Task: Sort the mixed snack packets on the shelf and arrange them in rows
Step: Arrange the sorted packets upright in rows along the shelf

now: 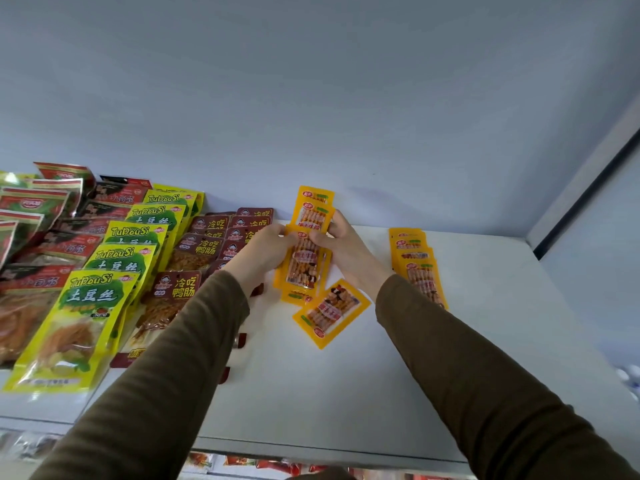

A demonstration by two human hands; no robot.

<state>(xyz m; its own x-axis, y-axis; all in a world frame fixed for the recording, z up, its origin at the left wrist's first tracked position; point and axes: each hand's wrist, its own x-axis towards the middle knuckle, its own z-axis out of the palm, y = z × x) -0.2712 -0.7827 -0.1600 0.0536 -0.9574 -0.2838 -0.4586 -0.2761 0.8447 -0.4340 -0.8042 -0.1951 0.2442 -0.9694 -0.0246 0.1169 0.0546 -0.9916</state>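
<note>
Along the left of the white shelf point(346, 393), four yellow-green packets point(79, 317) are lying in one overlapping row, long axes running front to back, tops toward the wall. Beside them, brown packets point(180, 292) are forming overlapping rows, count unclear. At centre, the left hand point(266, 251) and right hand point(341, 245) are together pinching an orange packet point(303, 265), lengthwise toward the wall. One loose orange packet point(330, 311) is lying diagonally. Bare shelf is spreading out in front. Four more, the orange row point(417, 265), are sitting rightward.
</note>
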